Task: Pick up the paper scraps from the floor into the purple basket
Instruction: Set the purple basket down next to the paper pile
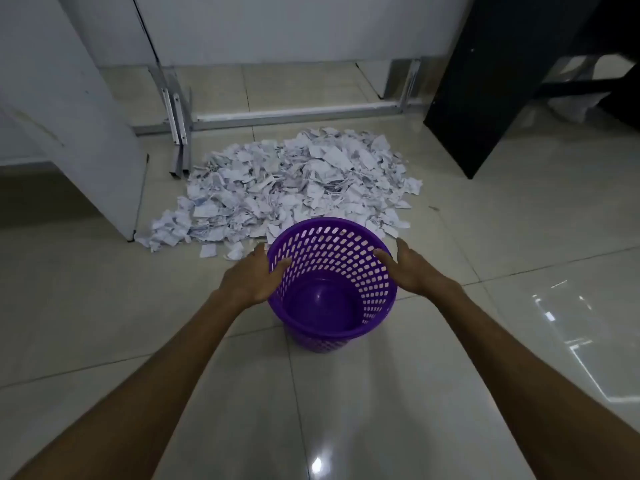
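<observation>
A round purple plastic basket with a perforated wall [377,282] stands upright on the glossy pale tiled floor [485,237], and its inside shows only the bare purple bottom. The left hand [250,280] lies against the left side of the rim, with the thumb hooked over the rim edge; I cannot tell if the other fingers close around the wall. The right hand [412,268] is at the right side of the rim, its fingers straight and apart, the grip holding nothing. Just behind the basket, a wide heap of torn white paper scraps [294,188] lies on the floor. The heap reaches to a grey metal frame leg [180,133] and a white panel [86,133]; a black board [502,81] leans at the right.
</observation>
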The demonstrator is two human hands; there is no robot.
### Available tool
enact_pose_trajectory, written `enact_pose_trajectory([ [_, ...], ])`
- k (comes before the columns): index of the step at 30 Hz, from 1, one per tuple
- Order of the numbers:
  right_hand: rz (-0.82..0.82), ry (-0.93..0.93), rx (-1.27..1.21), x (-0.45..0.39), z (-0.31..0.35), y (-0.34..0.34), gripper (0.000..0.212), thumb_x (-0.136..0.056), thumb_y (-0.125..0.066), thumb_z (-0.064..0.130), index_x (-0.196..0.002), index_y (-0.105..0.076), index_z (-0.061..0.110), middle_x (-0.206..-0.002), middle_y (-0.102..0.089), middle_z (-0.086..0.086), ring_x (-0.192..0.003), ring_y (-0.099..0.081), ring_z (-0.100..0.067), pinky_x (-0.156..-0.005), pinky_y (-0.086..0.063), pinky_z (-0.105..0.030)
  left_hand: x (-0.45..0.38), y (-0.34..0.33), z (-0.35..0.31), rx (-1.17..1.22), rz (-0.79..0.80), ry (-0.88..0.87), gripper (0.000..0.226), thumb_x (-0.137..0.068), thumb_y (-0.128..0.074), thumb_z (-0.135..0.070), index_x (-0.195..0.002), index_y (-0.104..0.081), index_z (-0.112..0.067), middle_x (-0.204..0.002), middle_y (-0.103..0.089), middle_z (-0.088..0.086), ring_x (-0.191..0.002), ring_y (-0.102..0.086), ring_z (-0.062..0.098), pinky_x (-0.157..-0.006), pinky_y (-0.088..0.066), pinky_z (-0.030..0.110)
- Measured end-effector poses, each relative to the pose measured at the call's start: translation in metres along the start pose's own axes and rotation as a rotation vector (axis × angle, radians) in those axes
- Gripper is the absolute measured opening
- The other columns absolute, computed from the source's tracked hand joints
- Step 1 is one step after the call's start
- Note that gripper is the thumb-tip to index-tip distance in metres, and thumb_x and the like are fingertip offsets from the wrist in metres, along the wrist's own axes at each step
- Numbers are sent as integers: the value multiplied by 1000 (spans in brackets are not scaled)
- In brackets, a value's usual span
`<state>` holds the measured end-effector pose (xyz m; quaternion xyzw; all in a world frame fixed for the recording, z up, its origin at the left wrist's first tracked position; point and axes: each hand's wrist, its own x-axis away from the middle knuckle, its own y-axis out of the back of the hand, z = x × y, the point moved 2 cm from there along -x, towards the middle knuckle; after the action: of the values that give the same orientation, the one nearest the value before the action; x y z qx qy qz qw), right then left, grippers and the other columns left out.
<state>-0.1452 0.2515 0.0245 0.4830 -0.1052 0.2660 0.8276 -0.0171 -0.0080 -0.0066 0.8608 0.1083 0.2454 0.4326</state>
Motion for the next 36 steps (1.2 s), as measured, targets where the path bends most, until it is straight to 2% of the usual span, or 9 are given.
enact_pose_trajectory([
  [4, 62, -27, -131, -6, -8, -12, 76, -98, -36, 60, -150, -22, 6, -134, -57, -18, -111, -63, -31, -84, -52, -36, -6, -16, 3, 133, 8, -11, 69, -91, -39, -67, -141, -36, -18, -133, -57, 5, -111, -60, 26, -92, -50, 42],
  [8, 93, 40, -267, -31, -25, -18, 92, -79, -35, 86, -132, -47, 12, -110, -70, -7, -90, -72, -23, -83, -60, -47, -13, -20, -2, 211, -47, -9, 63, -93, -42, -61, -140, -38, -19, -132, -57, 4, -113, -59, 26, -95, -48, 44],
  [13, 105, 43, -311, -28, -4, -12, 43, -101, -32, 57, -104, -61, 25, -101, -74, -4, -88, -73, -22, -84, -59, -45, -22, -17, 3, 274, -37, 3, 57, -95, -44, -56, -138, -41, -19, -125, -61, 4, -103, -62, 23, -87, -51, 40],
  [18, 105, 74, -320, -37, 22, -16, 38, -103, -31, 51, -90, -59, 28, -92, -72, -1, -80, -70, -17, -71, -57, -32, -27, -4, 21, 336, -54, 39, 60, -92, -47, -58, -138, -42, -20, -123, -63, 2, -100, -64, 23, -86, -54, 41],
  [22, 137, 102, -308, -53, 48, -30, 58, -95, -35, 67, -115, -60, 18, -102, -72, -3, -90, -71, -22, -83, -59, -46, -29, 13, 44, 342, -80, 100, 62, -92, -48, -59, -138, -43, -17, -122, -63, 5, -100, -64, 24, -79, -52, 34],
  [24, 153, 125, -313, -65, 61, -40, 70, -87, -37, 76, -121, -59, 18, -105, -73, -2, -92, -71, -22, -86, -58, -48, -29, 23, 59, 347, -105, 131, 62, -92, -48, -60, -137, -44, -17, -122, -63, 5, -101, -64, 25, -84, -53, 38],
  [29, 194, 173, -326, -80, 110, -67, 55, -96, -39, 64, -120, -57, 17, -107, -71, -5, -92, -70, -21, -83, -58, -41, -34, 51, 105, 393, -151, 175, 71, -80, -46, -72, -131, -50, -23, -117, -67, 3, -95, -67, 22, -86, -56, 46],
  [32, 193, 201, -338, -89, 136, -85, 54, -96, -41, 63, -122, -54, 17, -112, -69, -5, -96, -68, -23, -87, -56, -42, -35, 67, 126, 397, -197, 226, 65, -86, -47, -66, -132, -49, -19, -118, -65, 4, -96, -65, 23, -85, -55, 42],
  [36, 208, 248, -328, -100, 170, -111, 49, -95, -45, 62, -118, -50, 19, -113, -67, -5, -99, -67, -23, -90, -55, -43, -37, 87, 159, 373, -224, 252, 67, -87, -46, -67, -136, -45, -20, -121, -64, 7, -97, -66, 26, -85, -56, 46],
])
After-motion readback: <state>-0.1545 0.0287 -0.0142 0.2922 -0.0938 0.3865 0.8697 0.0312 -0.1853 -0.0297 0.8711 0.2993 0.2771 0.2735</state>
